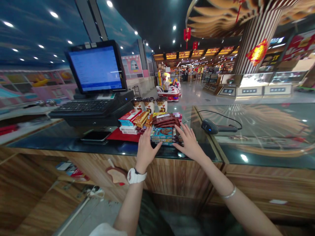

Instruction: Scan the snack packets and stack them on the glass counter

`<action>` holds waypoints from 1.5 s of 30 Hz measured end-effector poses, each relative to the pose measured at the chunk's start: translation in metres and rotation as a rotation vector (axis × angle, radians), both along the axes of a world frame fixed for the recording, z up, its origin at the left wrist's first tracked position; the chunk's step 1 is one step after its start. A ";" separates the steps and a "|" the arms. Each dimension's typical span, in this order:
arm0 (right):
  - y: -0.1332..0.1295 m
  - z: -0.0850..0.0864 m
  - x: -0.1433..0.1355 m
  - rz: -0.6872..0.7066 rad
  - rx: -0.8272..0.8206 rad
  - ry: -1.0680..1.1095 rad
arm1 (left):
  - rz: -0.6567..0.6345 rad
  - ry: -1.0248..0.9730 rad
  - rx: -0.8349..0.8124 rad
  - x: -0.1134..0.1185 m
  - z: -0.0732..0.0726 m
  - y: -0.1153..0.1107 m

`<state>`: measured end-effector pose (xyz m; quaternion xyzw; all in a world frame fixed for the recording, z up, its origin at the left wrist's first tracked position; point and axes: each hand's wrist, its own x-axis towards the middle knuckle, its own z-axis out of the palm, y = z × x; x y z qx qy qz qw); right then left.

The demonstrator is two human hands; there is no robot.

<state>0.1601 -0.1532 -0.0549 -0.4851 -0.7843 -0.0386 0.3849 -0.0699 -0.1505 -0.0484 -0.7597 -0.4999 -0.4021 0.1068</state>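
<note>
A small stack of blue snack boxes (163,133) lies near the front edge of the dark glass counter. My left hand (145,149) is at the stack's left side, fingers stretched out and thumb apart. On the other side my right hand (189,141) spreads its fingers at the stack's right end; whether either hand touches the boxes is hard to tell. Brown snack packs (165,120) lie just behind the blue boxes. To their left are golden-wrapped bars (142,118) and a pile of red, blue and white boxes (129,119). Three lidded cups (149,104) stand at the back.
A monitor (95,68) and a black keyboard (82,106) stand on the left. In front of them lies a phone (95,136), beside a red sheet (124,135). A corded barcode scanner (210,126) rests on the right, past a metal-edged seam (209,137) in the counter.
</note>
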 end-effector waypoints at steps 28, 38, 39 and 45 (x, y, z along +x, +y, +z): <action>0.003 -0.008 0.008 0.026 -0.017 -0.135 | 0.017 -0.028 -0.111 0.009 0.002 -0.003; 0.005 -0.006 0.009 0.049 0.029 -0.035 | 0.006 -0.177 -0.095 0.014 0.011 -0.005; 0.005 -0.005 0.011 0.047 0.032 -0.004 | -0.003 -0.179 -0.089 0.016 0.014 -0.005; 0.011 0.015 0.035 0.014 0.108 0.116 | -0.013 -0.106 -0.036 0.035 0.036 0.000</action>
